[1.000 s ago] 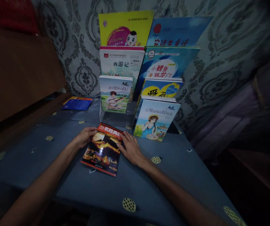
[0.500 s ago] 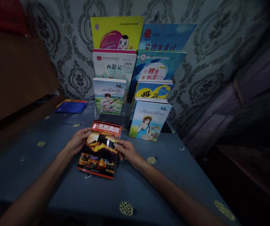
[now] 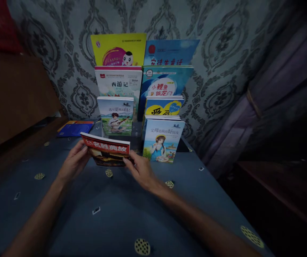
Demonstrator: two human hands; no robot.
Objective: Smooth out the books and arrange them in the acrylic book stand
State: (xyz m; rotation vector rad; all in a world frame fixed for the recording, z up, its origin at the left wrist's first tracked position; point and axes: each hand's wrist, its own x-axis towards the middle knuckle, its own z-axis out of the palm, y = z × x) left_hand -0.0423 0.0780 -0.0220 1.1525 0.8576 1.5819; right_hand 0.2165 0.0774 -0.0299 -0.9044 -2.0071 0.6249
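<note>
1. One red book (image 3: pixel 105 150) is held tilted just above the desk (image 3: pixel 110 210), near its far edge.
2. Two hands pinch it: the left hand (image 3: pixel 73 165) on its left edge, the right hand (image 3: pixel 139 170) on its right.
3. Seven upright books (image 3: pixel 162 139) stand just behind it.
4. One blue book (image 3: pixel 74 128) lies flat at the far left edge.

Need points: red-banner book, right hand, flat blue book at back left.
red-banner book (image 3: pixel 107 147), head view, on its red title band.
right hand (image 3: pixel 140 170), head view, on the back of the hand.
flat blue book (image 3: pixel 74 129), head view, on the middle of its cover.
</note>
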